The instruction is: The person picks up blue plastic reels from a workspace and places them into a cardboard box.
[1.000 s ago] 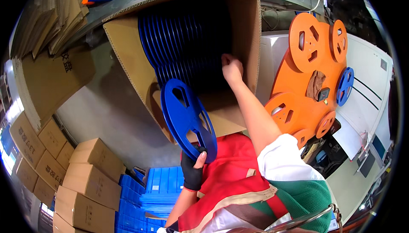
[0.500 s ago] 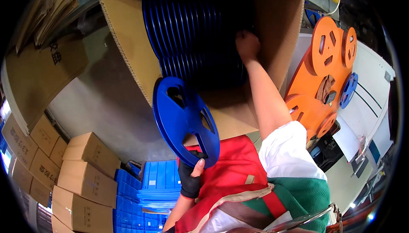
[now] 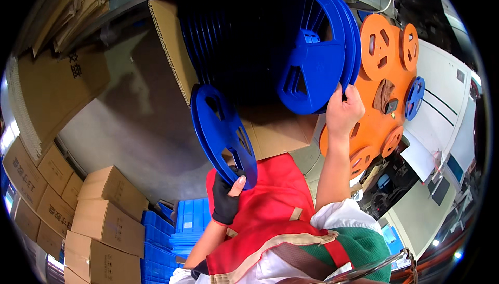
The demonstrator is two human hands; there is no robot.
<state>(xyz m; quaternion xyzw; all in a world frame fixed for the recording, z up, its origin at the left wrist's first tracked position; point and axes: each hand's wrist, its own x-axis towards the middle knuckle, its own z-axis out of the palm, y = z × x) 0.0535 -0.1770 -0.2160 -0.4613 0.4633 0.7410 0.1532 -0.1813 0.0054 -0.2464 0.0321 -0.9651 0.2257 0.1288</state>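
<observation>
My left hand [image 3: 225, 199], in a black fingerless glove, grips the lower rim of a blue plastic reel [image 3: 221, 133] with cut-out windows, tilted in front of my red apron. Bare, my right hand [image 3: 345, 111] is closed on the near edge of a bunch of blue reels [image 3: 325, 60] at the right side of an open cardboard box [image 3: 170, 50]. The bunch stands on edge and covers the box's right wall; how many reels it holds I cannot tell. More blue reels [image 3: 202, 40] stand in a row inside the box at the left. Deep shadow hides the box's middle.
Right of the box stands an orange plate [image 3: 371, 99] carrying orange discs and one small blue reel [image 3: 414, 98]. A white cabinet [image 3: 442, 89] is beyond it. At lower left are stacked cartons [image 3: 106, 224] and blue plastic crates [image 3: 192, 216]. Flattened cardboard [image 3: 62, 76] leans at far left.
My right hand has come from deep inside the box toward me, bringing a bunch of blue reels to the box's right edge. The row inside is shorter. My left hand still holds its reel.
</observation>
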